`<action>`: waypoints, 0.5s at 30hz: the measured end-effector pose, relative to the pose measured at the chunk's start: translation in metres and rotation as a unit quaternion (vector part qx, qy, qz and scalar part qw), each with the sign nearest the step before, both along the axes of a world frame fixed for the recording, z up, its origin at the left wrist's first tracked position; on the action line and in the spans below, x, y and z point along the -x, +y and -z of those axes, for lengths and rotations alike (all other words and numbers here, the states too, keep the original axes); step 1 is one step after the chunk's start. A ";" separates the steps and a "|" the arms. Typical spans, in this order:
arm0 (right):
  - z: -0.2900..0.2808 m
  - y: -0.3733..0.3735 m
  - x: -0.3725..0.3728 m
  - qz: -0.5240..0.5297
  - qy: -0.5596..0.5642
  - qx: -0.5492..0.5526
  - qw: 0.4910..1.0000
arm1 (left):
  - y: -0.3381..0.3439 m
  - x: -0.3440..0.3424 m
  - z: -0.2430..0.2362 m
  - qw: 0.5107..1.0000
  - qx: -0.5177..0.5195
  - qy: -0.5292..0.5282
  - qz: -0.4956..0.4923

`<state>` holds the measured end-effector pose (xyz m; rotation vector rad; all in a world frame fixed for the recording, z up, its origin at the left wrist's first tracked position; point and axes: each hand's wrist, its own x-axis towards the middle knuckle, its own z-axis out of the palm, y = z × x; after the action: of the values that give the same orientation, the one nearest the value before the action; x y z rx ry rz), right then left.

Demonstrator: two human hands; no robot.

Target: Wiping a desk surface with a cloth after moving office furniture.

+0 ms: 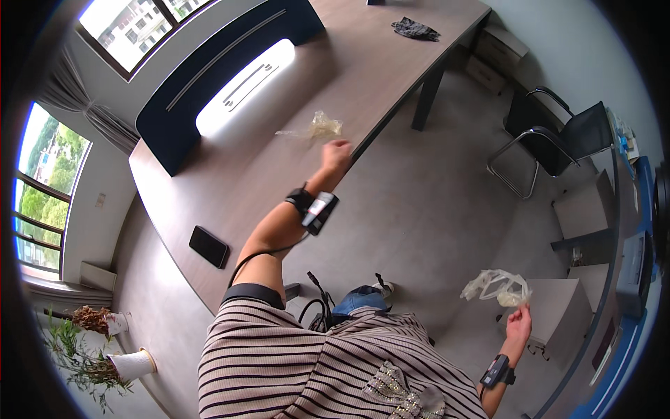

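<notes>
A crinkly clear bag [319, 127] lay near the long edge of the tabletop [279, 153], just by the left hand [336, 155], whose fingers seemed curled shut. Another clear bag [497, 286] was pinched by the right hand [518, 322]. A gentle pinch would be best.

Office: long desk [293, 119], visitor chair [558, 140]

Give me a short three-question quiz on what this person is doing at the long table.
1. True or false: the right hand is empty.
2. What flat dark thing lies on the table near its rounded end?
3. The left hand reaches to: A) the dark cloth, B) the crumpled clear plastic wrap, C) the chair.

Key: 1 false, it holds a crumpled clear plastic bag; 2 a black phone; 3 B.
</notes>
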<state>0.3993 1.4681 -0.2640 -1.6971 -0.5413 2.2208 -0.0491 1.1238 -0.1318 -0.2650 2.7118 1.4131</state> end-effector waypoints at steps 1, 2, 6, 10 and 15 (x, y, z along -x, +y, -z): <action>-0.008 -0.003 -0.014 0.015 -0.030 -0.004 0.999 | -0.024 0.014 -0.009 0.989 -0.013 -0.105 -0.100; -0.015 -0.006 -0.022 0.026 -0.056 -0.007 0.998 | -0.042 0.024 -0.016 0.989 -0.014 -0.111 -0.097; -0.019 -0.014 -0.050 0.016 -0.082 -0.007 0.996 | -0.095 0.055 -0.016 0.946 -0.116 -0.123 -0.277; -0.021 -0.021 -0.064 0.026 -0.096 -0.001 0.995 | -0.087 0.075 -0.017 0.938 -0.092 -0.099 -0.320; -0.030 -0.032 -0.062 0.032 -0.103 0.005 0.994 | -0.066 0.077 -0.022 0.962 0.098 0.167 -0.195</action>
<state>0.4614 1.4356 -0.2342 -1.9330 -0.5144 2.0212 -0.1256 1.0582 -0.1101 -0.6619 3.2232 1.3765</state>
